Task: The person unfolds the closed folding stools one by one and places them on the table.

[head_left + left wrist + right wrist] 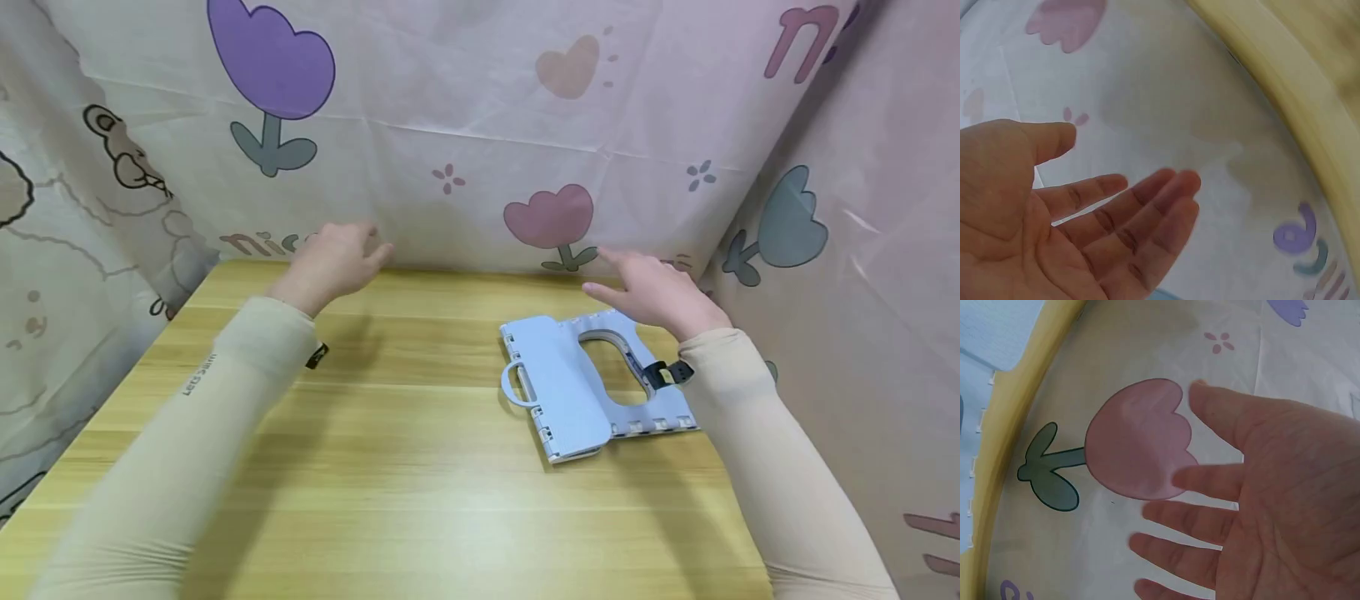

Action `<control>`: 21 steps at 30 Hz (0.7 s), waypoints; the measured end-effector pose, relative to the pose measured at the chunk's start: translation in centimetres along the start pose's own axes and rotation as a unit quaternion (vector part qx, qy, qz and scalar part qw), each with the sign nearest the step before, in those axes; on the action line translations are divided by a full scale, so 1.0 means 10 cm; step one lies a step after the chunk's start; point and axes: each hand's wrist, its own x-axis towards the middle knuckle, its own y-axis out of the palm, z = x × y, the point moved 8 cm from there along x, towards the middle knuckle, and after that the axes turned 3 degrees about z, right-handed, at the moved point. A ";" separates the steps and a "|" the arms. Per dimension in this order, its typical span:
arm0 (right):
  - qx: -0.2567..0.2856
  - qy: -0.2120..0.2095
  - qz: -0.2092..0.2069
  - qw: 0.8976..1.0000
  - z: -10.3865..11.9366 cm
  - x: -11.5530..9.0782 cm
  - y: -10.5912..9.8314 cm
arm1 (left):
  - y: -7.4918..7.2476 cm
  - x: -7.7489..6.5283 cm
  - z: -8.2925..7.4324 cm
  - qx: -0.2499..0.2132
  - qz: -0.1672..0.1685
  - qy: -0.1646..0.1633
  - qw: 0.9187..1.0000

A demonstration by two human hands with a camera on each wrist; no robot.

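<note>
In the head view, a light-blue plastic piece [562, 379] is lying on the wooden bench [420, 492], right of the frame's middle, its loop handle [506, 386] sticking out on the left and a large opening showing in its right part. The left hand [333, 260] is hovering left of centre in the upper half, grasping nothing. The right hand [656, 292] is hovering near the piece's upper right end, also free. A printed cloth [420, 83] is hanging behind.

In the left wrist view, the left hand is showing its palm at lower left, fingers relaxed.

In the right wrist view, the right hand is spreading its fingers at lower right, well apart from the piece at the left edge.
</note>
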 end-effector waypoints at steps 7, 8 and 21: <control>0.003 -0.019 0.042 0.999 -0.01 -0.16 0.27 | 0.29 0.02 -0.26 -0.061 0.000 0.067 0.996; 0.004 -0.025 0.046 0.999 -0.01 -0.18 0.31 | 0.35 0.02 -0.28 -0.069 0.004 0.072 0.995; 0.015 -0.052 0.104 0.993 0.04 -0.41 0.69 | 1.11 -0.06 -0.38 -0.167 0.108 0.086 0.976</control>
